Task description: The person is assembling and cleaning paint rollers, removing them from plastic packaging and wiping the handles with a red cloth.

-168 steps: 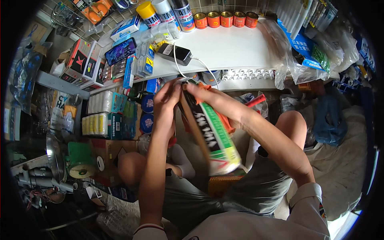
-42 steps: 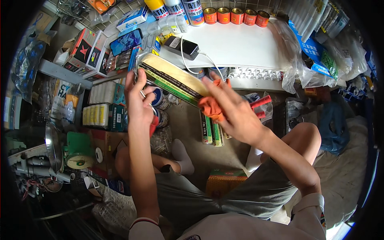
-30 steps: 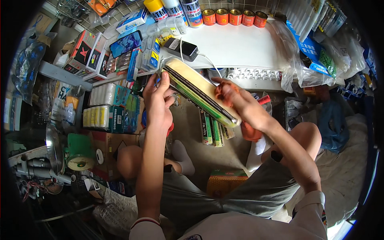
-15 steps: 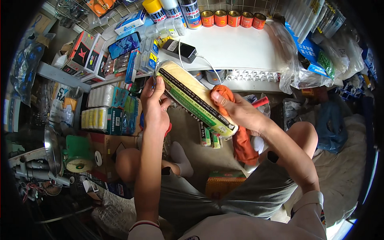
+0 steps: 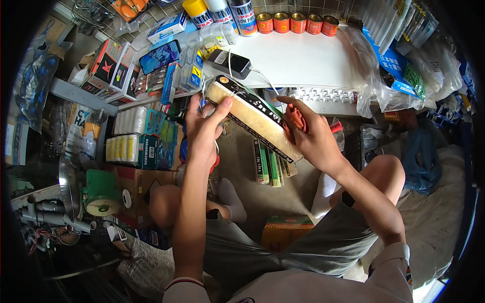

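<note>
At frame centre, the left hand (image 5: 204, 132) clasps one end of a packaged paint roller sleeve (image 5: 252, 117); the right hand (image 5: 314, 139) presses an orange cloth (image 5: 294, 118) against it, above a cluttered white counter (image 5: 298, 58).

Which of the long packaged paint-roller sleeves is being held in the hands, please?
The cream one with the black label strip, gripped by left hand and right hand; the others lie on the floor below.

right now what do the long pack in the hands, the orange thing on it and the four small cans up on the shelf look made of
Long pack: cream, fuzzy-looking core under glossy clear wrap, probably plastic film. Orange cloth, under the right hand: soft crumpled fabric, matte. Small cans: likely metal, with shiny flat round lids and orange sides. The left hand grips the pack's other end.
</note>
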`<state>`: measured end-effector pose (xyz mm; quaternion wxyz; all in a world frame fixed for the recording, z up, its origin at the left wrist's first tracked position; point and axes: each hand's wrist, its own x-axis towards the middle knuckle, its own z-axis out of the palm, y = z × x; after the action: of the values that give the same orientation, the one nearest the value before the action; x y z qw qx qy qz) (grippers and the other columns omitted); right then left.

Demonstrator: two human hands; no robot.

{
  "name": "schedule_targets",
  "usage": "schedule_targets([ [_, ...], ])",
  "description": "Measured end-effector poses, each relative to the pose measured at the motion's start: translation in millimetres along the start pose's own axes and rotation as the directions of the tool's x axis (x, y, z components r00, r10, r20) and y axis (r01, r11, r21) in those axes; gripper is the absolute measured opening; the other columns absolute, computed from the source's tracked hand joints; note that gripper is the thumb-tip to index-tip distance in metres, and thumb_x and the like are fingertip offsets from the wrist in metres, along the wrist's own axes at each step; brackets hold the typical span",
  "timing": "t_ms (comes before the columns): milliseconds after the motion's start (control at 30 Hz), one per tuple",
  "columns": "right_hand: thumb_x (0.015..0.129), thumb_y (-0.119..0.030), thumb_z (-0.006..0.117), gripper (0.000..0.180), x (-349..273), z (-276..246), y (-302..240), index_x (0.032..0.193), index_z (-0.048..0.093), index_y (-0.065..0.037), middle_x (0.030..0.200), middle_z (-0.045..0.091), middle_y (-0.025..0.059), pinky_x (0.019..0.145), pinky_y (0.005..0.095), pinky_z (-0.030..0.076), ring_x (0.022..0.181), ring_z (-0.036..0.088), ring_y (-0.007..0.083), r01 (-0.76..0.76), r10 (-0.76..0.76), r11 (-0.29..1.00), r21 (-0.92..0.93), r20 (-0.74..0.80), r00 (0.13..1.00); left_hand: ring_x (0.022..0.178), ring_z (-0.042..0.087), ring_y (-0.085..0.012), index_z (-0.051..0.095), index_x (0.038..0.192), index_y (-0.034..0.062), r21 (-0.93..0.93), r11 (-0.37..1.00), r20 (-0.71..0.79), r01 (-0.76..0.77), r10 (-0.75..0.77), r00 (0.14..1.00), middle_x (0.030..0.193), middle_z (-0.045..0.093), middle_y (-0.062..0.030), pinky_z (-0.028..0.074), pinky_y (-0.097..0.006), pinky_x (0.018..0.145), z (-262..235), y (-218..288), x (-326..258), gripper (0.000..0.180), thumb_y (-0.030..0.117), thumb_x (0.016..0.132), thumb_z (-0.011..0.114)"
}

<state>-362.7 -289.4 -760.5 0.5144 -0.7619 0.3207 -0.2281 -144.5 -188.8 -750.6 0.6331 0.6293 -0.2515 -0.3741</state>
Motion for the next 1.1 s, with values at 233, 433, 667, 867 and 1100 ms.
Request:
schedule_targets([
  [233,0.106,-0.043,0.044,0.061,4.3,15.2,-2.1,0.155,0.028,-0.009,0.142,0.051,0.0263,0.112,0.0441,0.036,0.134,0.049,0.0399,0.213,-0.206,0.976,0.047,-0.116,0.972,0.105,0.064,-0.0183,0.050,0.134,0.0018,-0.029,1.000,0.413,0.010,0.003,0.911,0.114,0.064,-0.0106,0.056,-0.032,0.088,28.6,-14.3,-19.1,0.065,0.015,0.080,0.084],
  [433,0.107,-0.051,0.038,0.064,33.1,-1.4,-2.3,0.147,0.042,0.000,0.139,0.052,0.0147,0.110,0.0335,0.035,0.124,0.050,0.0200,-0.137,0.111,0.893,0.430,0.086,0.990,0.100,0.064,-0.0159,0.051,0.133,0.0028,-0.093,0.996,0.450,0.003,0.039,0.892,0.115,0.063,-0.0081,0.055,-0.030,0.085,48.4,-29.2,-25.4,0.062,0.013,0.081,0.083],
  [667,0.104,-0.034,0.043,0.051,16.5,4.0,-22.7,0.144,0.047,-0.003,0.126,0.060,0.0100,0.102,0.0305,0.041,0.115,0.056,0.0170,-0.331,0.176,0.889,0.315,0.433,0.884,0.061,0.042,0.0011,0.061,0.114,0.0125,-0.184,0.979,-0.014,0.092,-0.096,0.995,0.088,0.058,0.0080,0.021,-0.017,0.046,0.6,-22.7,8.7,0.037,0.025,0.085,0.080],
  [867,0.104,-0.025,0.056,0.063,8.2,-0.9,-9.5,0.155,0.028,0.000,0.136,0.054,0.0117,0.111,0.0310,0.034,0.124,0.050,0.0181,-0.213,-0.054,0.848,0.485,0.479,0.876,0.059,0.038,0.0012,0.060,0.115,0.0132,-0.214,0.974,-0.029,0.077,-0.085,0.996,0.087,0.058,0.0094,0.019,-0.018,0.046,-7.1,-23.9,13.8,0.032,0.025,0.089,0.077],
  [1100,0.105,-0.033,0.054,0.070,35.5,9.9,1.8,0.156,0.023,0.004,0.131,0.059,0.0108,0.108,0.0289,0.038,0.119,0.054,0.0174,0.027,-0.029,0.890,0.455,-0.003,1.000,0.087,0.058,-0.0061,0.054,0.133,0.0060,0.031,0.991,0.376,0.134,-0.136,0.917,0.101,0.063,0.0003,0.045,-0.023,0.061,43.2,-25.1,-27.0,0.054,0.015,0.085,0.077],
])
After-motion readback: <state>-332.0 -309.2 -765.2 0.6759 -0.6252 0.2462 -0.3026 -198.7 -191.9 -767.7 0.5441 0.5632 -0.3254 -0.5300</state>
